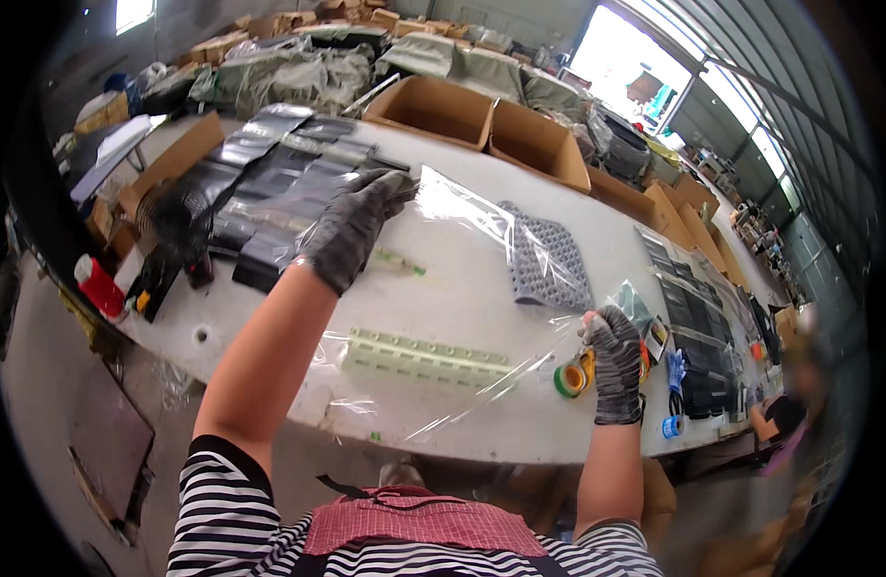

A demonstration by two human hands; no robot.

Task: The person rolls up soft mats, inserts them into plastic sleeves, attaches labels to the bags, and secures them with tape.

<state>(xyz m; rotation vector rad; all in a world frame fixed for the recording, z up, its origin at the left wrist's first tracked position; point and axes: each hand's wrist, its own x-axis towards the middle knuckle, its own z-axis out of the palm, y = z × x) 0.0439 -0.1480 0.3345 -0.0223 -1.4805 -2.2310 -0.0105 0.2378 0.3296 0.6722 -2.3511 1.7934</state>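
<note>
My left hand (352, 226) pinches the far corner of a clear plastic bag (462, 288); my right hand (616, 361) is closed on the near corner. The bag hangs stretched between them above the white tabletop (462, 423), its long axis running from upper left to lower right. Under the film lies a pale green perforated strip (429, 356), nearer my right hand. Beyond the bag sits a grey dimpled mat (549, 260). Tape rolls (573, 375) crowd my right hand. Black packets (270, 192) lie just past my left hand, open cardboard boxes (481, 125) further back.
</note>
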